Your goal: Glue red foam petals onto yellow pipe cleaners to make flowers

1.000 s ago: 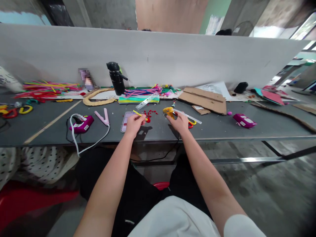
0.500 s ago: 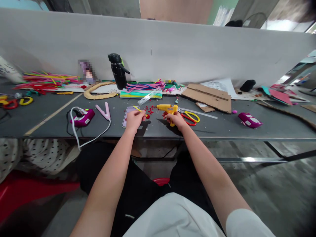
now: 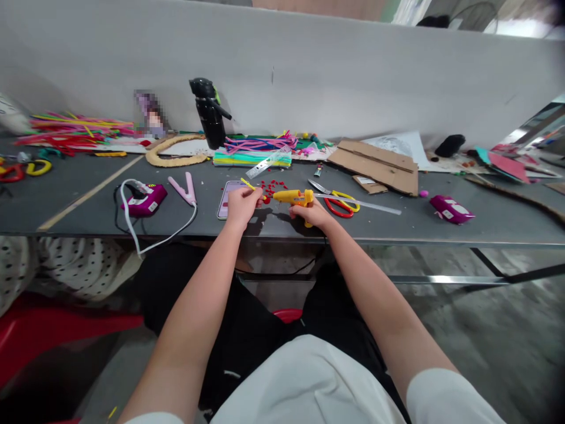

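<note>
My left hand (image 3: 242,207) is closed on a thin yellow stem (image 3: 247,184), which looks like a pipe cleaner, with a small round red piece (image 3: 266,200) at its lower end. My right hand (image 3: 312,213) is wrapped round the grip of a yellow hot glue gun (image 3: 289,197). The gun's nozzle points left and is close to the red piece; whether they touch I cannot tell. Small red bits (image 3: 274,185) lie scattered on the table just behind. Partly under my left hand rests a phone (image 3: 223,203).
Red-and-yellow scissors (image 3: 339,205) and a clear ruler (image 3: 375,205) lie right of the glue gun. A purple power strip (image 3: 148,203) and a pink flat iron (image 3: 188,191) are at left. Farther back stand a black bottle (image 3: 209,115), bundled pipe cleaners (image 3: 251,158) and cardboard (image 3: 375,165).
The glue gun has moved left and turned level, its nozzle now close to the red piece. The yellow stem has tilted slightly. The camera view has dipped a little.
</note>
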### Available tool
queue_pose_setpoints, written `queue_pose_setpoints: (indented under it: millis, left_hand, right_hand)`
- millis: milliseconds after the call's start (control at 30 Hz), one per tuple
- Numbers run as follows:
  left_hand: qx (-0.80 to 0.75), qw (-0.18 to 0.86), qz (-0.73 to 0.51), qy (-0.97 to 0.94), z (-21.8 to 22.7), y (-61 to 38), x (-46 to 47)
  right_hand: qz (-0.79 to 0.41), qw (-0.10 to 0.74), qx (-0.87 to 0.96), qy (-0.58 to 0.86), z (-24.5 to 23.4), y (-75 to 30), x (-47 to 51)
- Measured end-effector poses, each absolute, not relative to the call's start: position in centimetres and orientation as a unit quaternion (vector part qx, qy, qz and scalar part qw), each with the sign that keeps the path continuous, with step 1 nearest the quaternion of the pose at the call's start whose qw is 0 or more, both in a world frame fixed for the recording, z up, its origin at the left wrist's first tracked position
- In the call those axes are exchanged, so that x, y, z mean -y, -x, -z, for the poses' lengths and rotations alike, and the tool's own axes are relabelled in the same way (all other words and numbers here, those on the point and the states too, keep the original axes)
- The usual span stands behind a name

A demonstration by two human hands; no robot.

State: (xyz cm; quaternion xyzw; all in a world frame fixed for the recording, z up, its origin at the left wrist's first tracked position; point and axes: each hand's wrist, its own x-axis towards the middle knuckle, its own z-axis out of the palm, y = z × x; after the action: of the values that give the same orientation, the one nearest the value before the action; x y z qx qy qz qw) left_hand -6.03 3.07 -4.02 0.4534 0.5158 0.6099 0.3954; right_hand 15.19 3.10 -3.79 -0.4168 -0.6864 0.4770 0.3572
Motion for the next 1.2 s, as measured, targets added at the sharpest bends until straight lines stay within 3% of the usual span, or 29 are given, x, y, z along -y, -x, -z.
queue_pose_setpoints:
  millis: [1200]
  left_hand:
    - [-0.513, 0.403, -0.605, -0.457, 3.63, 5.94, -2.79]
  right_hand:
    - [-0.463, 0.329, 0.689, 0.451, 3.7, -15.07, -2.51]
